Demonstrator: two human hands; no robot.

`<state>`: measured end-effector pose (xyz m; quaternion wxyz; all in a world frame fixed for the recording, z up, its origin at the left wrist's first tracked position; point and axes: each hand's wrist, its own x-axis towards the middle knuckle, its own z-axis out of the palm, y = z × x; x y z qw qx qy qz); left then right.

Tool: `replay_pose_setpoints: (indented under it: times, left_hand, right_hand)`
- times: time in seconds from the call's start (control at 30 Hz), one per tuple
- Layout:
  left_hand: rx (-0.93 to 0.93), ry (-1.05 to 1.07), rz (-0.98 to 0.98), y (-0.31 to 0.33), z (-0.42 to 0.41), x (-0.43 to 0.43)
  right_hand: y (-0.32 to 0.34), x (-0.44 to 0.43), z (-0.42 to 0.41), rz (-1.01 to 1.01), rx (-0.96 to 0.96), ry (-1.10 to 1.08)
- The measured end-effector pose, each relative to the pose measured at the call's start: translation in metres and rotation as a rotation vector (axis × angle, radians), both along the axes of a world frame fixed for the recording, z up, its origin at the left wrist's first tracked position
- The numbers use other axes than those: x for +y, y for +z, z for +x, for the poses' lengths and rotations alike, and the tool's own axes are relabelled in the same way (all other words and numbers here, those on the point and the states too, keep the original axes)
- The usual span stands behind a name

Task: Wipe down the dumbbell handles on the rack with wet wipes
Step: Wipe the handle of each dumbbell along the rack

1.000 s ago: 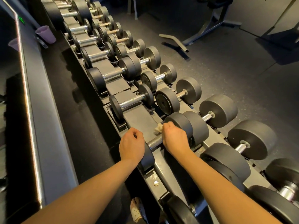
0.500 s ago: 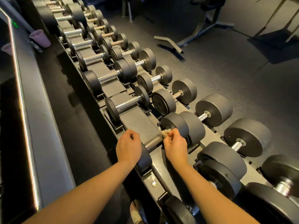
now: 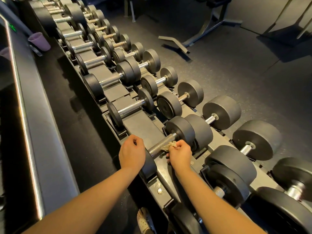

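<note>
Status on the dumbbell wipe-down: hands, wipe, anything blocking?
Left hand grips the dumbbell's near head. Right hand pinches wipe against the knurled handle. Nothing in the way of the handle.

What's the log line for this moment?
step: wiping dumbbell handle | left-hand grip: curled over near head | right-hand grip: pinching wet wipe against handle

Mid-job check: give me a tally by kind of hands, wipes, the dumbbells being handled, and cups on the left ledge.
Hands: 2, left hand and right hand
Wipes: 1, the wipe in the right hand
Dumbbells being handled: 1, the dumbbell under both hands
Cups: 1, the purple cup
Total: 5
</note>
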<state>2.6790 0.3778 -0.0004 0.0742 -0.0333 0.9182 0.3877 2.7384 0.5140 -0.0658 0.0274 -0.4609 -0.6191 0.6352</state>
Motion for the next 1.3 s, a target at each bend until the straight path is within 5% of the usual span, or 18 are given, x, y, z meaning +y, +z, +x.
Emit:
replay_pose_setpoints:
  times: [0.1,0.17,0.3,0.5,0.7,0.93,1.1,1.3]
  left_hand:
    - [0.016,0.01,-0.012,-0.001,0.0,0.001]
    - [0.031,0.012,-0.014,-0.001,0.0,0.002]
    - [0.024,0.014,-0.015,0.0,0.001,0.002]
    - [-0.001,0.016,-0.024,0.0,0.0,0.001]
    - [0.011,-0.016,-0.025,-0.003,-0.003,0.0]
    - [0.148,-0.644,-0.179,0.003,-0.032,-0.014]
    - [-0.288,-0.873,0.117,0.016,-0.07,0.008]
    - [-0.721,-0.654,0.325,0.007,-0.125,0.022]
  right_hand:
    - [0.004,-0.024,-0.002,-0.378,0.019,-0.079]
    - [0.007,-0.039,0.001,-0.433,0.015,-0.004]
    - [0.014,-0.026,0.002,-0.275,-0.014,0.19]
    - [0.015,-0.007,-0.001,-0.27,0.037,-0.028]
    - [0.022,-0.032,0.01,-0.079,0.003,0.422]
    - [0.057,0.002,0.015,0.124,0.107,0.316]
    - [0.084,-0.009,-0.007,-0.154,0.178,0.212]
    - [0.11,0.005,-0.023,-0.152,0.129,-0.006]
